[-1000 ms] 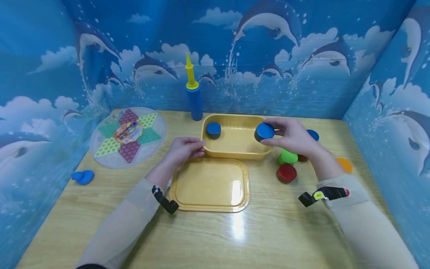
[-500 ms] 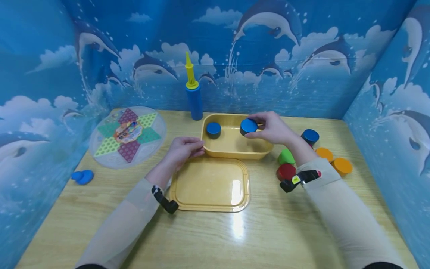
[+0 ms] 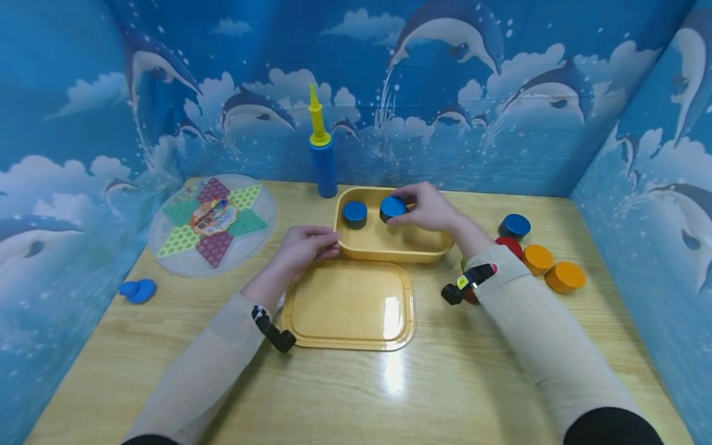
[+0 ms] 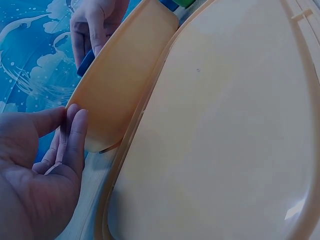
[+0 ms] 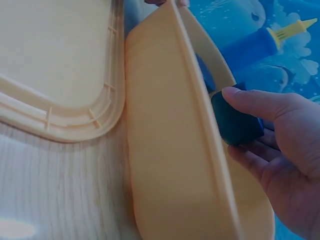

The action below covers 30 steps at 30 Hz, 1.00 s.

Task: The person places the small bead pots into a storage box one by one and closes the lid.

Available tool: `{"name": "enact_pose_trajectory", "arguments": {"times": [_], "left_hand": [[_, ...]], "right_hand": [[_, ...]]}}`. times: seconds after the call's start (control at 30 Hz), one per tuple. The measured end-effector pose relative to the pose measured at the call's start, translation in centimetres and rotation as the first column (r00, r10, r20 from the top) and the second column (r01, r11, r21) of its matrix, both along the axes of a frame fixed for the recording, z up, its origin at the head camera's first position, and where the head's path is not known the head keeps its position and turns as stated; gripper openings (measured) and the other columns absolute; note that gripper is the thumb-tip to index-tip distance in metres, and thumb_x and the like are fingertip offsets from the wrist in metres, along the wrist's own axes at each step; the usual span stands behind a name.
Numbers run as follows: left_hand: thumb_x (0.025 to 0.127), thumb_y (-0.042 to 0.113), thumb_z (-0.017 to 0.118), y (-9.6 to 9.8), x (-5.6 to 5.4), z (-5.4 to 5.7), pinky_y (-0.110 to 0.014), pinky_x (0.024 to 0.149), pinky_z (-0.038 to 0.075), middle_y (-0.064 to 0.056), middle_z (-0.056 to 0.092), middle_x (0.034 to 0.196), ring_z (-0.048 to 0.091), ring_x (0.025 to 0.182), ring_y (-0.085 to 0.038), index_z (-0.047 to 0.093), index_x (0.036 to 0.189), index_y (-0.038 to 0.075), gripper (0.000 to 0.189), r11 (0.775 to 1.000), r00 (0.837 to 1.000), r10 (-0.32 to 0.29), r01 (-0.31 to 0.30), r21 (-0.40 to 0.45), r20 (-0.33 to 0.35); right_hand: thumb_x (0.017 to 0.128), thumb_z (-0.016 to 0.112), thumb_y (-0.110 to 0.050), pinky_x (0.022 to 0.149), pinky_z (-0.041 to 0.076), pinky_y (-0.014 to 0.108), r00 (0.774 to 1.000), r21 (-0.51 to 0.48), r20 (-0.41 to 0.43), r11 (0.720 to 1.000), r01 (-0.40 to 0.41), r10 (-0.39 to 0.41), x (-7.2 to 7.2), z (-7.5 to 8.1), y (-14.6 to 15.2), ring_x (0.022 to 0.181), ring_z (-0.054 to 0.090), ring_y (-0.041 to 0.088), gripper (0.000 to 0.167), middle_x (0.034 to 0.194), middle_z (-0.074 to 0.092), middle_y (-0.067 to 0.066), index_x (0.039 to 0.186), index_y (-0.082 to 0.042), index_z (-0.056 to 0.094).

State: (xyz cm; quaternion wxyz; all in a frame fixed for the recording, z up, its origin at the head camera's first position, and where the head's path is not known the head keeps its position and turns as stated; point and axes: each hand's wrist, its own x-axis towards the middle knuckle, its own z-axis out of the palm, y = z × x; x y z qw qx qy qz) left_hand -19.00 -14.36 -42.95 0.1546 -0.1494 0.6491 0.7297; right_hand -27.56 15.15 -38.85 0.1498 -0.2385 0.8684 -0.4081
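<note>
A yellow plastic box (image 3: pixel 384 254) with rounded corners stands at the back of the table. My left hand (image 3: pixel 305 248) pinches its rim at the front left corner, thumb and fingertips on the wall in the left wrist view. Over the inside of the box, my right hand (image 3: pixel 425 209) holds a blue round block (image 3: pixel 392 209) between thumb and fingers. That block shows as a dark cylinder (image 5: pixel 237 117) behind the box wall in the right wrist view. A second blue round block (image 3: pixel 354 214) sits in the box's left end.
The matching yellow lid (image 3: pixel 347 306) lies in front of the box. Orange (image 3: pixel 565 277), red and blue (image 3: pixel 514 227) round blocks are grouped at right, partly behind the right forearm. A blue-yellow hand pump (image 3: pixel 322 157) stands behind; a star-patterned disc (image 3: pixel 213 224) and blue piece (image 3: pixel 137 291) lie left.
My right hand has carried the blue round block leftward inside the box, close to the other blue block. My left hand stays at the box corner.
</note>
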Motion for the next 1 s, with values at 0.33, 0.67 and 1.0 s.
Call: {"name": "enact_pose_trajectory", "arguments": {"times": [0.33, 0.67, 1.0], "left_hand": [[0.101, 0.004, 0.074, 0.0, 0.0, 0.3, -0.033, 0.087, 0.065, -0.021, 0.073, 0.106, 0.076, 0.089, -0.021, 0.066, 0.127, -0.009, 0.03, 1.0, 1.0, -0.012, 0.012, -0.002, 0.004], [0.101, 0.006, 0.074, 0.1, -0.1, 0.2, -0.034, 0.087, 0.065, -0.022, 0.073, 0.11, 0.077, 0.091, -0.023, 0.068, 0.126, -0.006, 0.029, 1.0, 1.0, -0.004, 0.004, -0.017, 0.011], [0.101, 0.005, 0.073, 0.0, 0.0, 0.0, -0.034, 0.088, 0.065, -0.022, 0.072, 0.111, 0.076, 0.091, -0.023, 0.067, 0.126, -0.008, 0.029, 1.0, 1.0, -0.009, 0.009, -0.002, -0.003]], "right_hand": [[0.089, 0.089, -0.015, 0.102, 0.057, 0.046, 0.999, 0.035, -0.007, 0.998, -0.05, 0.05, -0.9, -1.5, -2.3, 0.12, 0.066, 0.031, 0.057, 0.134, 0.069, 0.016, 0.14, -0.001, 0.066], [0.089, 0.089, -0.015, 0.106, 0.055, 0.047, 1.0, 0.099, -0.01, 0.995, -0.001, 0.001, -1.3, -2.2, -3.4, 0.126, 0.063, 0.036, 0.064, 0.14, 0.064, 0.022, 0.143, 0.006, 0.061], [0.088, 0.09, -0.015, 0.105, 0.057, 0.046, 1.0, 0.104, -0.012, 0.995, 0.009, -0.008, -1.1, -2.1, -3.6, 0.128, 0.06, 0.036, 0.066, 0.14, 0.063, 0.021, 0.143, 0.005, 0.06]]}}
